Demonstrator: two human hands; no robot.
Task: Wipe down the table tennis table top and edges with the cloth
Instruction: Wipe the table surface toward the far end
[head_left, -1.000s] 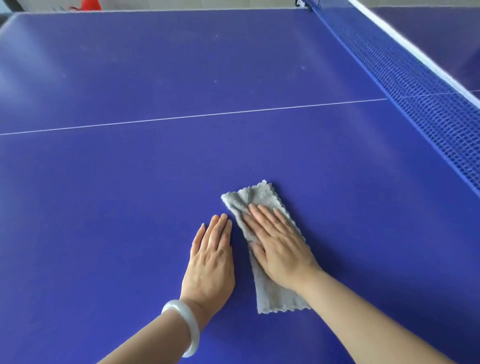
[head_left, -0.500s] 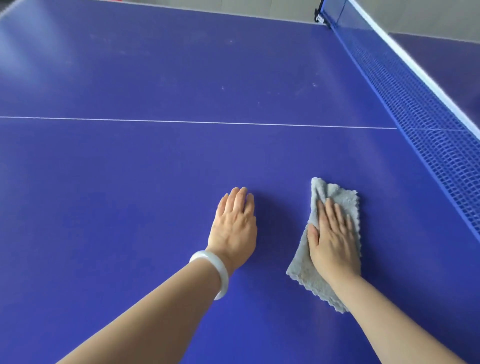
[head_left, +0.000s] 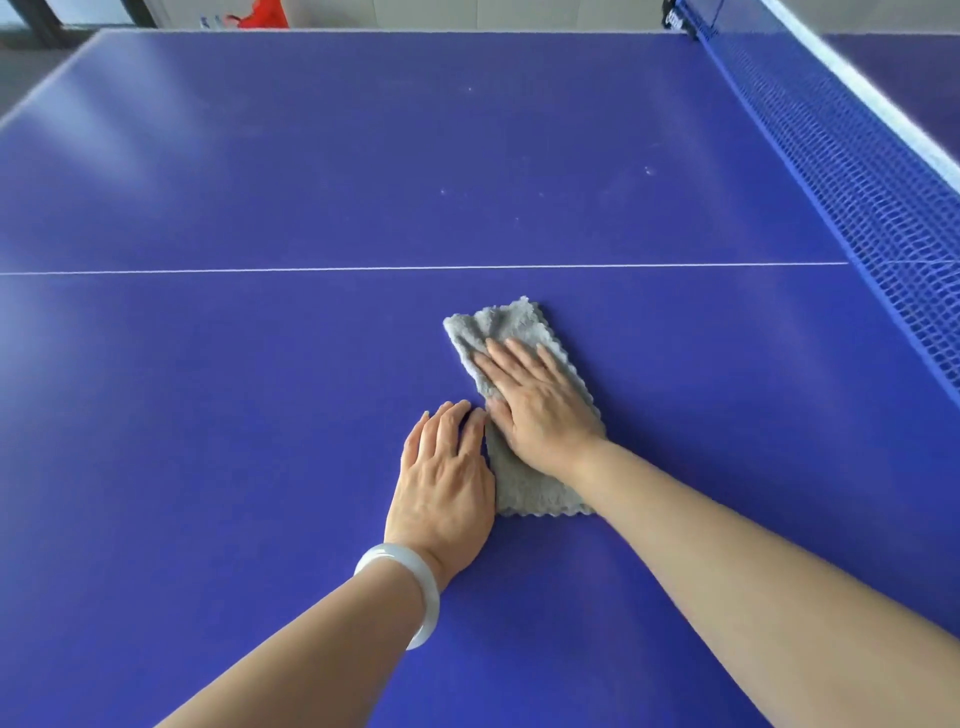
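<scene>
The cloth (head_left: 511, 332) is lying flat on the table (head_left: 260, 389), on the near side of the centre line (head_left: 363, 269) and just short of it. The right hand (head_left: 540, 410) is lying palm down on the cloth's middle, fingers spread toward the line. The left hand (head_left: 444, 483) is resting flat on the table just left of the cloth, touching its edge. A bangle (head_left: 415, 587) is sitting on the left wrist. The net (head_left: 852, 171) is standing along the table's right side, well apart from the cloth. Specks (head_left: 519, 202) are lying beyond the line.
</scene>
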